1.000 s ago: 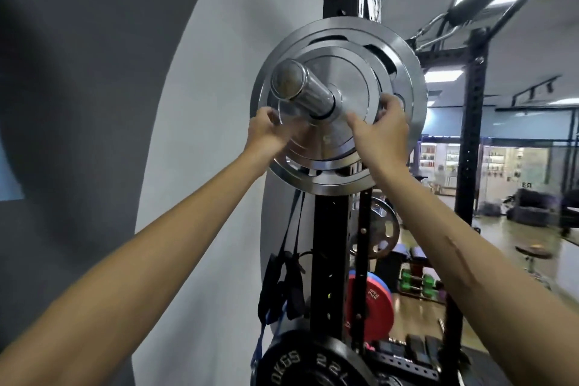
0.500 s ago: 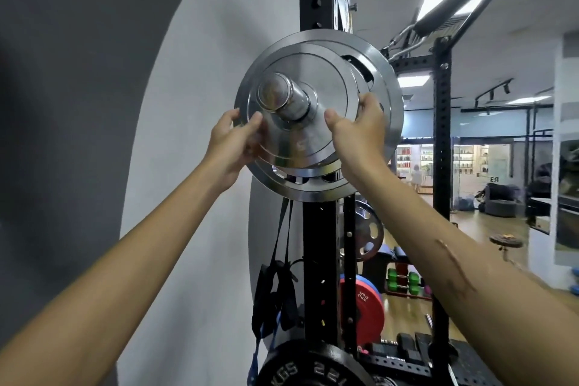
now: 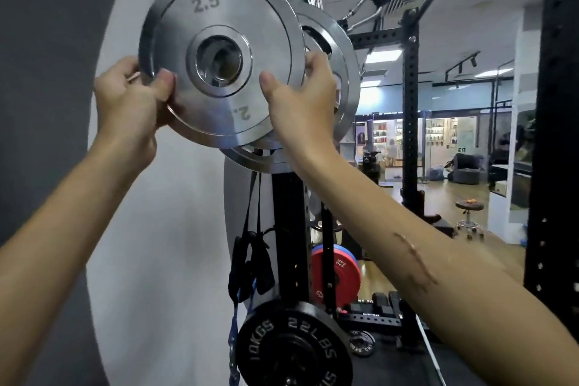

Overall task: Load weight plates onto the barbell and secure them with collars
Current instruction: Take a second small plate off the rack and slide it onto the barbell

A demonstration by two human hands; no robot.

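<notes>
Fingers [image 3: 315, 64] of both hands grip the 2.5 plate [image 3: 219, 25] by its rim.

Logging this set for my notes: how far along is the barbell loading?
Done: a larger silver slotted plate appears already on the bar. In hand: left hand and right hand grip the small silver 2.5 plate by its edges, in front of it. Left: seating it if needed and fitting collars; none visible.

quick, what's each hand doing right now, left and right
Left hand: closed on the left edge of the 2.5 plate.
Right hand: closed on the same plate's right edge.
</notes>
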